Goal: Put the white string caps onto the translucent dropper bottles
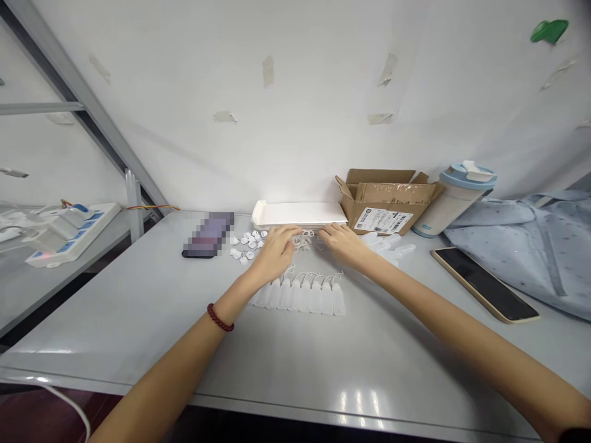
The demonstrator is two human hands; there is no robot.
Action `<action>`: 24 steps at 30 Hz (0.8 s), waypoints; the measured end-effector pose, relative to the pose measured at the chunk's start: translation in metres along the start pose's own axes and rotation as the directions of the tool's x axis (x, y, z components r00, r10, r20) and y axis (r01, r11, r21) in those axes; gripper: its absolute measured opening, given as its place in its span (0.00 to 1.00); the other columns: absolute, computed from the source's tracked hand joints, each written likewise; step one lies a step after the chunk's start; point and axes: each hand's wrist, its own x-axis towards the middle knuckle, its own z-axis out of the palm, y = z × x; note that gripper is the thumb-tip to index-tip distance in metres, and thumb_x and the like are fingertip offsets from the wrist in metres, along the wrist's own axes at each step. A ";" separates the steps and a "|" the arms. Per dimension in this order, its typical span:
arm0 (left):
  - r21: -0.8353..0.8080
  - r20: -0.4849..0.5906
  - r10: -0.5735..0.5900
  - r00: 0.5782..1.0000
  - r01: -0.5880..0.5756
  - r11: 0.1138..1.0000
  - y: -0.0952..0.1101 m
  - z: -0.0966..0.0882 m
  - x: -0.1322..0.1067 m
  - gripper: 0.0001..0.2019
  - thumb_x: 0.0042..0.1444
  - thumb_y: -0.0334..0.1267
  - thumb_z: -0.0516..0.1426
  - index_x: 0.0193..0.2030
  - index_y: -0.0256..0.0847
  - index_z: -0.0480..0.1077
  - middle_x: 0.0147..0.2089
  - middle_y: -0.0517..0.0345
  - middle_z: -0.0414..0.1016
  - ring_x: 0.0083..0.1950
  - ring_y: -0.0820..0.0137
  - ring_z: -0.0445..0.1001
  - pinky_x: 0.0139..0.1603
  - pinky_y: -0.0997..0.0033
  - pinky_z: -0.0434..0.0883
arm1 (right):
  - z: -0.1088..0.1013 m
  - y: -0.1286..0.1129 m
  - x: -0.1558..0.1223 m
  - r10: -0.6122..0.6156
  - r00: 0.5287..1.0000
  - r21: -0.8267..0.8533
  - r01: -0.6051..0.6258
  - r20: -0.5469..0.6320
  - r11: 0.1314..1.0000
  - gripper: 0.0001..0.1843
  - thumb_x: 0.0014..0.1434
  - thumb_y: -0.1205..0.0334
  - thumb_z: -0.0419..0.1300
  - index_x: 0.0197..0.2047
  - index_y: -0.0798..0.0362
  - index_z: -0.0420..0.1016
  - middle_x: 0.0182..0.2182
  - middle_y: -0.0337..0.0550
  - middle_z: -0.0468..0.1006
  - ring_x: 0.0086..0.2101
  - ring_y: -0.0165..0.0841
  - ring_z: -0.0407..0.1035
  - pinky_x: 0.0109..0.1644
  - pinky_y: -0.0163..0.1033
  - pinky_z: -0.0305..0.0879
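Over the front edge of a flat white box (300,213), my left hand (276,252) reaches with fingers apart and loosely bent, the thumb lower. My right hand (344,244) is at the same edge, fingers bent and slightly spread. Between the hands lies a small heap of white cords (305,241), partly hidden by the left hand. I cannot make out anything held in either hand. Nearer me, several translucent white tubes (302,298) stand side by side in a row, with thin cord loops at their far ends. Several small white caps (249,241) are scattered left of my left hand.
Loose clear tubes (392,247) lie right of my right hand, before an open cardboard box (383,203). Beyond are a blue-lidded tumbler (455,200), a phone (484,284) and a blue cloth bag (521,246). A second phone (210,234) is left; a power strip (76,237) lies farther left.
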 end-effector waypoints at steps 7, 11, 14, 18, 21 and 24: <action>-0.118 0.033 -0.103 0.994 0.107 0.987 -0.001 0.000 0.001 0.18 0.58 0.26 0.46 0.49 0.38 0.71 0.55 0.51 0.71 0.56 0.64 0.68 0.57 0.58 0.66 | 0.001 -0.001 0.000 -0.024 1.000 0.022 0.025 -0.015 0.999 0.15 0.58 0.80 0.48 0.42 0.60 0.71 0.40 0.54 0.74 0.42 0.42 0.64 0.42 0.41 0.56; -0.161 -0.031 -0.123 0.992 0.117 0.980 0.001 -0.002 0.002 0.17 0.57 0.26 0.46 0.48 0.35 0.71 0.53 0.49 0.71 0.54 0.64 0.70 0.55 0.61 0.68 | -0.003 0.002 -0.006 -0.005 0.999 0.069 0.008 -0.052 0.998 0.15 0.57 0.80 0.48 0.41 0.60 0.71 0.39 0.54 0.74 0.42 0.42 0.65 0.43 0.41 0.59; -0.129 -0.104 -0.071 0.992 0.057 0.990 0.001 -0.002 0.001 0.17 0.58 0.25 0.45 0.48 0.34 0.71 0.51 0.49 0.71 0.52 0.66 0.70 0.53 0.64 0.69 | -0.014 -0.005 -0.022 0.055 0.986 0.182 -0.026 -0.155 0.983 0.15 0.59 0.76 0.49 0.48 0.58 0.68 0.42 0.52 0.72 0.42 0.38 0.66 0.42 0.40 0.63; 0.032 -0.061 0.021 0.998 -0.019 0.999 -0.003 0.001 0.000 0.19 0.55 0.22 0.45 0.45 0.33 0.73 0.50 0.47 0.72 0.49 0.64 0.72 0.51 0.65 0.69 | -0.035 -0.026 -0.059 0.320 0.822 0.608 0.039 -0.470 0.793 0.14 0.60 0.70 0.53 0.50 0.51 0.66 0.40 0.47 0.70 0.32 0.33 0.67 0.35 0.39 0.66; 0.065 -0.019 -0.003 1.000 0.004 0.998 -0.005 0.002 0.000 0.18 0.52 0.21 0.46 0.38 0.33 0.76 0.42 0.48 0.75 0.42 0.63 0.74 0.48 0.63 0.70 | -0.043 -0.037 -0.083 0.384 0.772 0.655 0.054 -0.506 0.754 0.12 0.59 0.70 0.55 0.45 0.50 0.69 0.40 0.46 0.70 0.32 0.33 0.67 0.35 0.40 0.67; 0.043 -0.081 -0.058 0.995 0.062 0.997 -0.006 0.001 0.002 0.18 0.51 0.21 0.46 0.35 0.34 0.77 0.42 0.48 0.76 0.43 0.61 0.74 0.49 0.61 0.70 | -0.039 -0.039 -0.093 0.486 0.729 0.729 0.026 -0.482 0.684 0.09 0.57 0.69 0.58 0.42 0.49 0.70 0.38 0.45 0.70 0.35 0.34 0.67 0.37 0.41 0.68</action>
